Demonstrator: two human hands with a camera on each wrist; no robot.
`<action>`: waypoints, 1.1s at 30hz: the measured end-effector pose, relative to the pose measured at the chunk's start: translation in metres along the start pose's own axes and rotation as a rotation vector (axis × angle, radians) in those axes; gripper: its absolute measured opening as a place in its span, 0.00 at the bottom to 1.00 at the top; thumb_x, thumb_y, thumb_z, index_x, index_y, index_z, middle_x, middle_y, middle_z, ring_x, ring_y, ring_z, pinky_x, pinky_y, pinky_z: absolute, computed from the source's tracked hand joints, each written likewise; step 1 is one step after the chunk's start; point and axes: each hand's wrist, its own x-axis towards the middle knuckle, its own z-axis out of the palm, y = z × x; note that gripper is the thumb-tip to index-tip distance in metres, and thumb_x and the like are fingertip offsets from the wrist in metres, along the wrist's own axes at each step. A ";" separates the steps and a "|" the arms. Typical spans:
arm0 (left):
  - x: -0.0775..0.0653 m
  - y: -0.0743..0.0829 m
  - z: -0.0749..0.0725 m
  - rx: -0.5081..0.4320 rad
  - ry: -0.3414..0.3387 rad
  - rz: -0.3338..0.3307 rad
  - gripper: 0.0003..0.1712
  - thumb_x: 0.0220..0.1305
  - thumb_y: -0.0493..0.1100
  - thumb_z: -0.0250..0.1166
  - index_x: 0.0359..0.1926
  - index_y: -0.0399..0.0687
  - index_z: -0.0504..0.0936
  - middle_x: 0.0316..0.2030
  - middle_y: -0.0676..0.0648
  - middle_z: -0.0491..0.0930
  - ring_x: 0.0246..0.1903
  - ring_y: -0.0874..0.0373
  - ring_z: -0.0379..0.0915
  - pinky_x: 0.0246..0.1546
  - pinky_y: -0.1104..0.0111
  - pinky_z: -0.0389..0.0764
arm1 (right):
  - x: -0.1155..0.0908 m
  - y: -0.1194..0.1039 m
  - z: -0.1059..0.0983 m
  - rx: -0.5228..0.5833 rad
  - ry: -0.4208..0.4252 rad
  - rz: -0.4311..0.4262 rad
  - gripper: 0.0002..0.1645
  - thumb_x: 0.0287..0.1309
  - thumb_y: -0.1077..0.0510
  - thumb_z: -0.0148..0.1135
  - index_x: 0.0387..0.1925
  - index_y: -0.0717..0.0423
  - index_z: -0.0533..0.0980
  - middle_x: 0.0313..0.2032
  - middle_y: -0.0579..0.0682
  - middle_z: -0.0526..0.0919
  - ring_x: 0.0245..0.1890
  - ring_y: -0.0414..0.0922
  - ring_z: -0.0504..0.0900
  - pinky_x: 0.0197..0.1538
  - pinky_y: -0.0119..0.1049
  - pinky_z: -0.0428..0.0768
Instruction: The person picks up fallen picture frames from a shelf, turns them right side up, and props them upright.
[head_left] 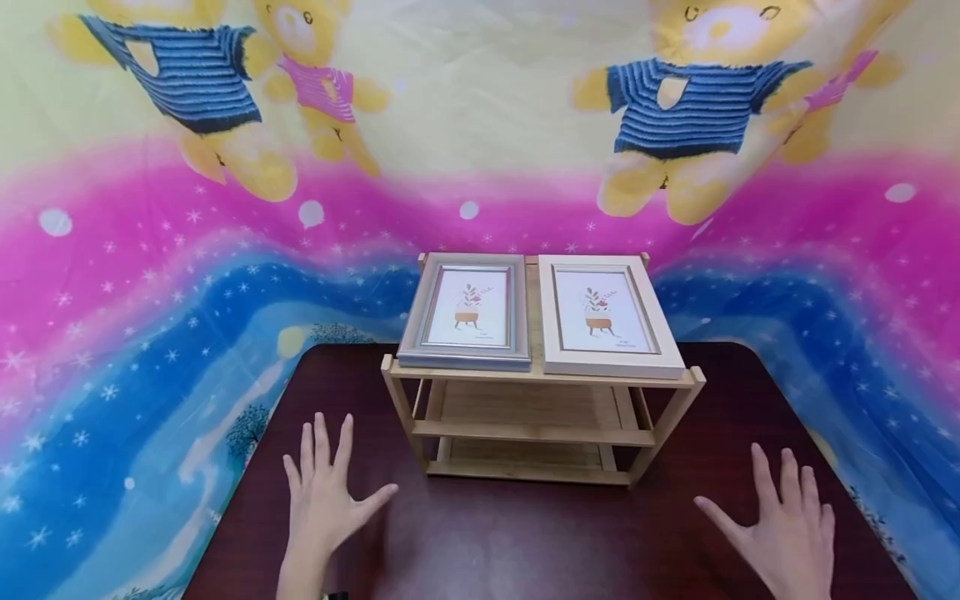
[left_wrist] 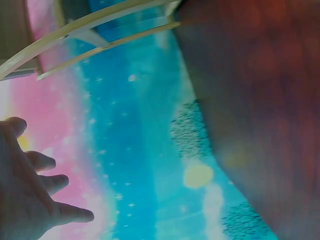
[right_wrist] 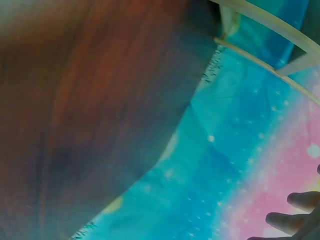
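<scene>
In the head view my left hand (head_left: 324,496) hovers over the table's left side, fingers spread and nothing in it. My right hand (head_left: 791,525) is held over the right side, its fingers also spread and bare. Between and beyond them stands a wooden shelf rack (head_left: 525,433) with several tiers. On its top lie a silver-grey picture frame (head_left: 465,310) at left and a white picture frame (head_left: 607,317) at right, both face up with a plant drawing inside. The left wrist view has the spread left hand (left_wrist: 30,195) below the rack's side; fingers (right_wrist: 290,220) of the right hand enter the right wrist view's corner.
The dark reddish-brown table (head_left: 480,533) has rounded far corners. A printed cloth backdrop (head_left: 480,125) with teddy bears and snowflakes hangs behind it and runs down along both sides. The rack stands near the table's far edge, close to the cloth.
</scene>
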 end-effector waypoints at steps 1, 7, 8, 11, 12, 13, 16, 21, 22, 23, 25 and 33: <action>0.001 0.001 -0.003 -0.001 0.011 0.006 0.65 0.38 0.70 0.65 0.71 0.58 0.39 0.69 0.37 0.31 0.67 0.42 0.24 0.56 0.35 0.34 | 0.001 -0.001 -0.003 0.006 0.008 -0.002 0.65 0.41 0.29 0.61 0.71 0.48 0.37 0.67 0.67 0.36 0.66 0.62 0.29 0.57 0.68 0.35; 0.013 0.006 -0.024 -0.013 0.108 0.068 0.62 0.40 0.76 0.59 0.71 0.59 0.41 0.70 0.38 0.34 0.68 0.43 0.28 0.58 0.37 0.36 | 0.011 -0.006 -0.023 0.049 0.101 -0.058 0.65 0.38 0.31 0.64 0.71 0.50 0.43 0.67 0.67 0.43 0.67 0.63 0.38 0.59 0.65 0.42; 0.017 0.007 -0.028 -0.018 0.130 0.081 0.61 0.42 0.78 0.55 0.71 0.59 0.41 0.70 0.39 0.35 0.68 0.43 0.29 0.58 0.38 0.36 | 0.015 -0.006 -0.026 0.065 0.145 -0.082 0.65 0.36 0.31 0.65 0.70 0.51 0.46 0.67 0.66 0.46 0.66 0.63 0.42 0.60 0.64 0.44; 0.028 0.011 -0.042 -0.039 0.209 0.128 0.57 0.46 0.81 0.45 0.71 0.56 0.46 0.70 0.39 0.38 0.67 0.42 0.33 0.59 0.38 0.38 | 0.026 -0.011 -0.039 0.116 0.264 -0.149 0.62 0.35 0.29 0.63 0.69 0.53 0.52 0.64 0.65 0.55 0.63 0.64 0.53 0.59 0.61 0.51; 0.032 0.013 -0.046 -0.047 0.234 0.144 0.57 0.47 0.81 0.42 0.71 0.55 0.48 0.69 0.39 0.40 0.67 0.41 0.35 0.59 0.38 0.39 | 0.030 -0.014 -0.044 0.144 0.298 -0.170 0.61 0.36 0.29 0.63 0.68 0.53 0.55 0.64 0.65 0.58 0.63 0.63 0.55 0.60 0.60 0.53; 0.037 0.014 -0.051 -0.049 0.254 0.161 0.56 0.48 0.81 0.40 0.70 0.53 0.49 0.69 0.39 0.41 0.67 0.41 0.37 0.59 0.38 0.40 | 0.034 -0.017 -0.049 0.171 0.322 -0.182 0.59 0.37 0.29 0.63 0.68 0.52 0.56 0.63 0.64 0.60 0.62 0.63 0.57 0.60 0.58 0.53; 0.049 0.020 -0.062 -0.051 0.294 0.213 0.54 0.50 0.80 0.39 0.70 0.51 0.52 0.69 0.39 0.45 0.66 0.40 0.43 0.59 0.39 0.42 | 0.045 -0.029 -0.067 0.246 0.358 -0.197 0.54 0.40 0.32 0.63 0.67 0.50 0.58 0.62 0.61 0.63 0.60 0.63 0.61 0.59 0.59 0.56; 0.069 0.032 -0.079 -0.045 0.328 0.303 0.51 0.54 0.77 0.38 0.66 0.46 0.60 0.65 0.37 0.55 0.62 0.39 0.52 0.59 0.40 0.46 | 0.063 -0.049 -0.088 0.325 0.448 -0.269 0.50 0.39 0.31 0.63 0.64 0.48 0.64 0.55 0.64 0.71 0.53 0.66 0.67 0.47 0.64 0.63; 0.073 0.035 -0.082 -0.048 0.335 0.322 0.50 0.55 0.76 0.38 0.65 0.45 0.62 0.64 0.36 0.58 0.61 0.39 0.54 0.59 0.40 0.47 | 0.067 -0.054 -0.091 0.330 0.462 -0.290 0.50 0.39 0.30 0.63 0.63 0.49 0.65 0.53 0.64 0.73 0.50 0.65 0.69 0.44 0.63 0.64; 0.076 0.038 -0.084 -0.052 0.343 0.341 0.49 0.55 0.76 0.38 0.64 0.43 0.64 0.62 0.36 0.60 0.60 0.39 0.56 0.58 0.40 0.49 | 0.071 -0.059 -0.094 0.336 0.475 -0.312 0.49 0.40 0.30 0.63 0.62 0.49 0.66 0.50 0.64 0.74 0.48 0.65 0.70 0.43 0.60 0.66; 0.084 0.044 -0.090 -0.059 0.359 0.382 0.47 0.58 0.74 0.38 0.61 0.41 0.68 0.59 0.35 0.65 0.57 0.39 0.60 0.57 0.40 0.52 | 0.080 -0.068 -0.100 0.350 0.507 -0.367 0.48 0.40 0.30 0.62 0.60 0.52 0.69 0.45 0.64 0.77 0.46 0.57 0.74 0.44 0.45 0.70; 0.113 0.062 -0.103 -0.103 0.407 0.521 0.32 0.62 0.59 0.51 0.51 0.36 0.75 0.45 0.36 0.77 0.44 0.42 0.74 0.47 0.47 0.71 | 0.111 -0.116 -0.117 0.459 0.430 -0.501 0.32 0.42 0.51 0.70 0.51 0.59 0.75 0.32 0.58 0.81 0.34 0.24 0.68 0.39 0.16 0.64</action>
